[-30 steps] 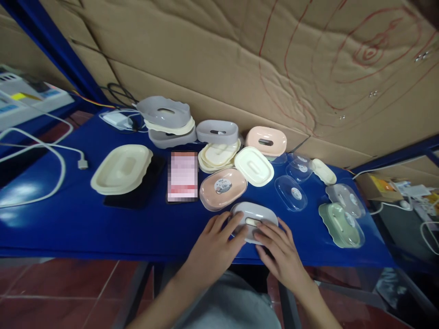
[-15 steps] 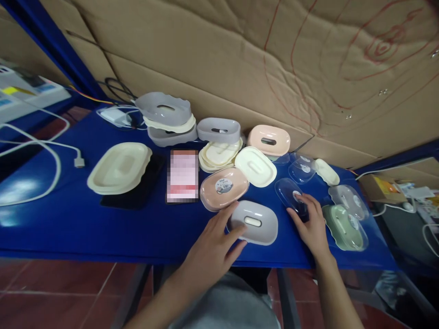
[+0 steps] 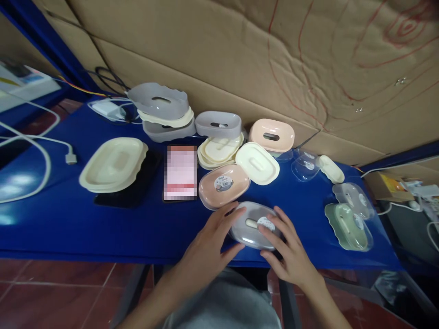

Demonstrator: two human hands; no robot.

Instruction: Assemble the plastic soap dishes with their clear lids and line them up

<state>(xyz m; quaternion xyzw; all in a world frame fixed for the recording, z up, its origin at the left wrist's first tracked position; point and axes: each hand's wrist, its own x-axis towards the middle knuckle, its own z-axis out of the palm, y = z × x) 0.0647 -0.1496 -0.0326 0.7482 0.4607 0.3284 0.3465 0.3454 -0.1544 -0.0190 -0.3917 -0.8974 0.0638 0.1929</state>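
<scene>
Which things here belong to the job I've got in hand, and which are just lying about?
Seem part of the job:
gray dish, between your left hand and right hand
labelled clear lid on it
probably the pink dish nearby

Seem just lying about:
phone
white cable
charger

Workshop-like space: blue table (image 3: 144, 237), cardboard partition (image 3: 188, 55), red tiled floor (image 3: 51, 292).

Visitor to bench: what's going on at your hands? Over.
Left hand and right hand at opposite ends of gray dish. Clear lid over it, can't tell if seated. Labelled peach dish close beyond left hand; nothing seen blocking.
</scene>
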